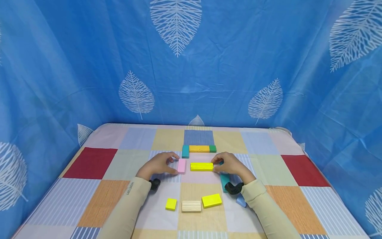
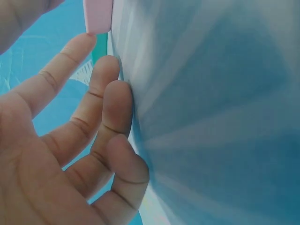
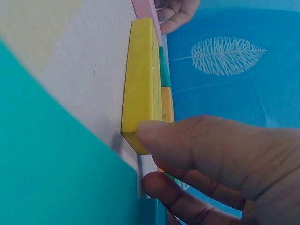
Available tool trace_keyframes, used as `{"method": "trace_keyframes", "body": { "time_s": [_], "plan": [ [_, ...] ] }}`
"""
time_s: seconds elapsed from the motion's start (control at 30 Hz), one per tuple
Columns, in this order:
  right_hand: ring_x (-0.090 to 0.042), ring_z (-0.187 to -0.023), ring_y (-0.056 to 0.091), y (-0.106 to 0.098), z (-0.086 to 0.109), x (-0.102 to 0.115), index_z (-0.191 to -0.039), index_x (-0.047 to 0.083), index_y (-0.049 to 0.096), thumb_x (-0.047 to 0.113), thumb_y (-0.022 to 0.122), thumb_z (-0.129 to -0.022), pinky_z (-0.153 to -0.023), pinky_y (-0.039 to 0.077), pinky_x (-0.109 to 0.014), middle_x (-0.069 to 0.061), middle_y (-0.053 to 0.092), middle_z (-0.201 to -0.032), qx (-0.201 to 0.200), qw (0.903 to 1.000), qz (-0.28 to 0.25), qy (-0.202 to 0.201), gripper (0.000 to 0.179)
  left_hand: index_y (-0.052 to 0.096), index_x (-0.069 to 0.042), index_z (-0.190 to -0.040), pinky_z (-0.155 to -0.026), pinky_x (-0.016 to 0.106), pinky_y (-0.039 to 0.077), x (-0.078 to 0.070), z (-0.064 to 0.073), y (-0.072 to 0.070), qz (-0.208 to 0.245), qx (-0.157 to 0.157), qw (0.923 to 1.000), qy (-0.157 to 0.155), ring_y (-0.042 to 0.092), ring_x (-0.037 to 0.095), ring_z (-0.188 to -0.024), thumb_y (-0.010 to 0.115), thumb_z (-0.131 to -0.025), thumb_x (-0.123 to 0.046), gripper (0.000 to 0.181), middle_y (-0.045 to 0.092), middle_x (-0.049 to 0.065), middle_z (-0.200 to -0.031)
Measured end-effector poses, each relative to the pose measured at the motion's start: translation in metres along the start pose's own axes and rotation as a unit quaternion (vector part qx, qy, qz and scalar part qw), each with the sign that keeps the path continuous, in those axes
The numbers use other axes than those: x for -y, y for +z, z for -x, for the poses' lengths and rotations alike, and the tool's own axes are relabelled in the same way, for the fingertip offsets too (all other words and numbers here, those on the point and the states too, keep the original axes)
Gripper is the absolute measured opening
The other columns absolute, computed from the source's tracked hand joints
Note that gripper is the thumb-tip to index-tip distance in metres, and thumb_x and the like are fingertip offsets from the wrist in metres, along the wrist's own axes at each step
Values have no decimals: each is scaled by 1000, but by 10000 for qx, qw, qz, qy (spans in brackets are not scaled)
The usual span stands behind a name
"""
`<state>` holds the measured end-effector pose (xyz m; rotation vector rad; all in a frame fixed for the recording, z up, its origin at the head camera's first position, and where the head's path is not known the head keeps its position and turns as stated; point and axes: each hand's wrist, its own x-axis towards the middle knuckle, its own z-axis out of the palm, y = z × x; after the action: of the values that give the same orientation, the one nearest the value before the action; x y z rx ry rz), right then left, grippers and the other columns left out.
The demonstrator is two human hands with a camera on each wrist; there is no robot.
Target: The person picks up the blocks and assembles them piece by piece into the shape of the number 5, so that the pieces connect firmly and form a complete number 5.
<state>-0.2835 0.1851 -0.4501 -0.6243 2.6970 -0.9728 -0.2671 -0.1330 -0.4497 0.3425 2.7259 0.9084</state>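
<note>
My left hand [image 1: 159, 163] pinches a pink block [image 1: 181, 166] between thumb and index finger, one at each end of it. In the left wrist view the index fingertip meets the end of that pink block [image 2: 99, 16], and the other fingers curl loosely beside the cloth. To its right lies a long yellow block [image 1: 201, 166], whose right end my right hand [image 1: 230, 164] pinches. The right wrist view has the thumb [image 3: 154, 136] on the near end of this yellow block [image 3: 139, 75].
Behind, a teal block [image 1: 185, 151], an orange block [image 1: 199, 149] and a green block [image 1: 212, 149] form a row. Nearer lie a yellow square [image 1: 171, 204], a ridged wooden block [image 1: 191, 206] and another yellow block [image 1: 212, 200]. Teal [image 1: 224, 182] and blue [image 1: 241, 200] blocks sit by the right wrist.
</note>
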Motion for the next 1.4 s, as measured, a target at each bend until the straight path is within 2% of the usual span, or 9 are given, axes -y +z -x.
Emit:
{"method": "trace_keyframes", "body": {
  "time_s": [0.23,0.6,0.83,1.07,1.4],
  "plan": [
    [-25,-99,68,0,-1,0,-110,0,78,4,85,-92,-93,59,-46,-8,75,-107,6,10000,-7,19,20,72,-13,-134,-92,41,57,-5,-2,4,36,-152,9998,-133,58,26,-103,93,-85,-13,53,69,8,-115],
    [-26,-102,68,0,-3,1,-111,1,78,5,85,-92,-95,58,-47,-8,76,-109,17,9999,-8,131,20,71,-13,-135,-96,44,56,-9,-5,3,-27,-203,9992,-338,60,26,-104,95,-84,-18,56,70,7,-115],
    [-26,-101,68,0,-3,1,-111,1,78,5,85,-92,-94,58,-47,-9,75,-109,33,9999,-29,116,20,71,-12,-135,-90,40,58,-10,-6,4,-81,-250,9993,-279,59,25,-101,96,-83,-18,58,70,7,-113],
    [-25,-100,67,0,-3,1,-110,0,78,5,85,-92,-94,58,-47,-8,75,-108,15,10000,-37,87,20,72,-13,-134,-89,39,58,-14,-6,5,-85,-309,9988,-380,59,26,-101,95,-84,-20,56,69,7,-113],
    [-28,-102,69,1,-2,-1,-111,0,78,4,84,-92,-95,58,-47,-10,75,-110,5,10000,-11,-20,21,72,-13,-132,-95,44,56,-17,-6,6,-164,-332,9983,-442,59,26,-102,94,-85,-19,53,70,8,-113]
  ]
}}
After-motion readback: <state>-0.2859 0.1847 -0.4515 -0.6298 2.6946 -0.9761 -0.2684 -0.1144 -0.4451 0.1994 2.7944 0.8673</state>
